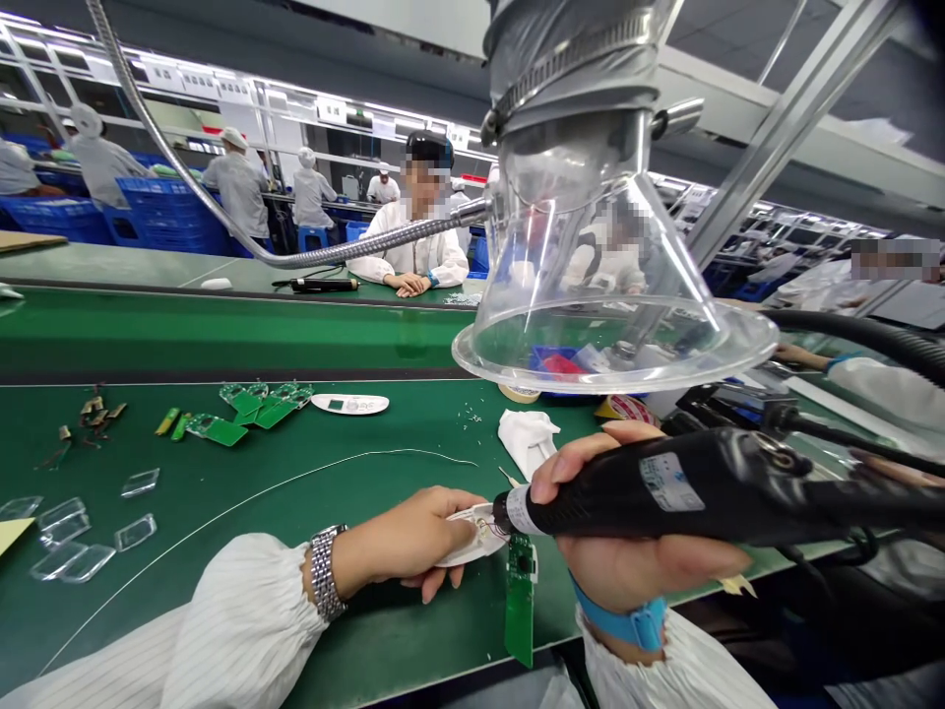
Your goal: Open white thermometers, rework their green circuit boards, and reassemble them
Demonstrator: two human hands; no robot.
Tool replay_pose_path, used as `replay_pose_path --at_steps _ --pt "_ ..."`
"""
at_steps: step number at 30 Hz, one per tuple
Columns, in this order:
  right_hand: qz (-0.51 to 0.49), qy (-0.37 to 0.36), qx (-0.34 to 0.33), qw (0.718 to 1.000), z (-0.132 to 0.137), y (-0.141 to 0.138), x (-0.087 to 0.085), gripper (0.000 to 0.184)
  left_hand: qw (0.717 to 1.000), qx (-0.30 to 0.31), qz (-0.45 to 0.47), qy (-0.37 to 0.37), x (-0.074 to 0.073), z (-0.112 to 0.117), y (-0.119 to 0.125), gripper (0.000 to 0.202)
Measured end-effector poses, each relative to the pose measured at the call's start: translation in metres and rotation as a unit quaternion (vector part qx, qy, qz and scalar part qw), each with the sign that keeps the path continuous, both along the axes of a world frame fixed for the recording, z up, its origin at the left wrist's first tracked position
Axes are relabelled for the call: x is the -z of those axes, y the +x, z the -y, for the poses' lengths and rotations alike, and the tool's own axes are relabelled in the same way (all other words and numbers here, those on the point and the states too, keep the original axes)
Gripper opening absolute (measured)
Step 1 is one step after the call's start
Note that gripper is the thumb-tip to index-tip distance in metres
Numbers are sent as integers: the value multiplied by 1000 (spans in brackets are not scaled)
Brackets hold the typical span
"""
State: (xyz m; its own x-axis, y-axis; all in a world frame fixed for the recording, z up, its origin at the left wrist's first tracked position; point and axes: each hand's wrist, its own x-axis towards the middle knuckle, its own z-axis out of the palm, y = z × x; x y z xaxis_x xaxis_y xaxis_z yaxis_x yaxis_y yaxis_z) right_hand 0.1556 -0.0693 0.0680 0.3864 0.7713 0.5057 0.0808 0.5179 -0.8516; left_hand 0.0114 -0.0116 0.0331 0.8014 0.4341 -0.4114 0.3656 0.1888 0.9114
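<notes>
Left fingers (435,583) pinch a white plastic shell (462,549); right fingers (583,443) wrap a rotary tool (686,487).

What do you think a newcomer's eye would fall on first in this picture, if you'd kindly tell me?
Most striking is the clear acrylic extraction hood, hanging at top centre above the work. Below it at lower right, the right hand grips a black rotary tool, its nose at a white oval plastic part held in the left hand. Beyond them, a co-worker sits across the green workbench.
</notes>
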Motion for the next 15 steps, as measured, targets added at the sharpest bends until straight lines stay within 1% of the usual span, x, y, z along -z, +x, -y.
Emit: replay_pose_path --at_steps 2,5,7,8,11,12,15 --pt "-1 1 47 999 2 -1 -5 66 1000 -10 -4 9 1 1 0 32" --pt "-9 -8 102 995 11 -2 -21 71 1000 -15 -10 23 2 2 0 37" --pt "-11 -13 126 992 20 1 -31 69 999 -14 -16 36 1 3 -1 41" --pt "-11 -20 129 991 25 4 -34 64 999 -12 -20 43 0 3 -1 43" --pt "-24 -20 108 994 39 15 -33 41 997 -2 -36 63 -2 6 -2 46" --pt "-29 -18 101 994 42 18 -31 40 997 0 -40 71 -2 8 -3 47" --pt "-39 -27 117 992 46 22 -26 49 994 1 -28 108 0 12 -2 44"
